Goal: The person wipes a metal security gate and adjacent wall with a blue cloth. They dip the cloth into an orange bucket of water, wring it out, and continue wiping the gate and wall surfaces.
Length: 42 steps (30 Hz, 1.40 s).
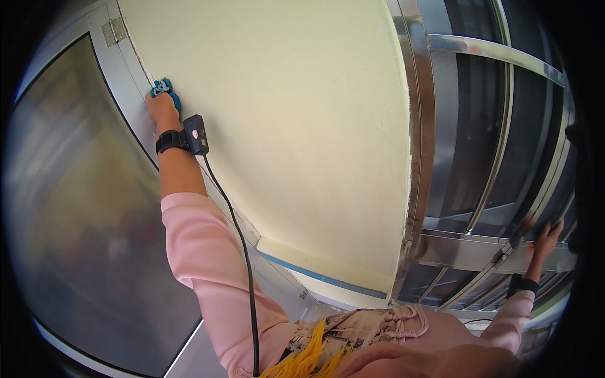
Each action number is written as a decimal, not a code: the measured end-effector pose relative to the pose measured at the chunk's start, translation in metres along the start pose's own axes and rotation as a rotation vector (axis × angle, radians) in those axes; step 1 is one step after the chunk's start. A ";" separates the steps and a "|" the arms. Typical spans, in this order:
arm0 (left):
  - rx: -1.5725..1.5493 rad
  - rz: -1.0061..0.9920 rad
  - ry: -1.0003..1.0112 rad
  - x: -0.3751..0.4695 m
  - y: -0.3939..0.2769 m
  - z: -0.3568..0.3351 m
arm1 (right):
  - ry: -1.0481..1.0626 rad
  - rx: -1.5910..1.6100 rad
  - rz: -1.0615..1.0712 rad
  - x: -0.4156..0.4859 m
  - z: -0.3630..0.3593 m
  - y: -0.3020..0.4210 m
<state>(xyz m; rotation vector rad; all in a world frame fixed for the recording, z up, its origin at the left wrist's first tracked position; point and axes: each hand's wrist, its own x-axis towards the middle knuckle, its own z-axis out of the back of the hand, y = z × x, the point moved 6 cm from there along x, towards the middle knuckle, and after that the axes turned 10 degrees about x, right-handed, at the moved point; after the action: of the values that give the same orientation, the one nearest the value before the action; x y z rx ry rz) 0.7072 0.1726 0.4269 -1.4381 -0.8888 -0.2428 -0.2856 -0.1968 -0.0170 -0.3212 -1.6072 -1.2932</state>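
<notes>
My left hand (162, 107) is closed around a bunched teal cloth (173, 98) with a pale grey patch. It presses the cloth to the seam where the cream wall (302, 118) meets the silver metal door frame (124, 71). At the far right my right hand (547, 240) touches the polished metal barred door (463, 250) near its wide crossbar. Its fingers reach up along a bar; whether they wrap around it is hard to see.
A frosted glass door panel (104, 227) fills the left side, with a hinge (114, 32) above. A black cable (243, 245) runs down from the device (195, 135) strapped at my left wrist. A blue strip (326, 276) edges the wall's lower part.
</notes>
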 end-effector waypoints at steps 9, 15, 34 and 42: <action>-0.483 -0.556 0.352 -0.025 -0.112 -0.003 | 0.044 -0.087 -0.072 0.002 0.002 -0.010; -0.554 -0.475 0.483 -0.103 -0.008 0.016 | 0.056 -0.092 -0.010 0.004 0.006 -0.011; -0.165 -0.081 1.047 -0.477 0.243 0.108 | 0.097 -0.148 -0.024 0.019 0.009 0.007; -0.460 -0.060 0.385 -0.205 0.165 0.060 | 0.039 -0.138 0.025 0.019 0.011 0.015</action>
<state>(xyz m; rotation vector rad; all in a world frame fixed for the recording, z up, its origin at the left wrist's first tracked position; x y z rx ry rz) 0.6526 0.1824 0.1624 -1.7079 -0.5776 -0.7825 -0.2897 -0.1885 0.0077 -0.3974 -1.4807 -1.3858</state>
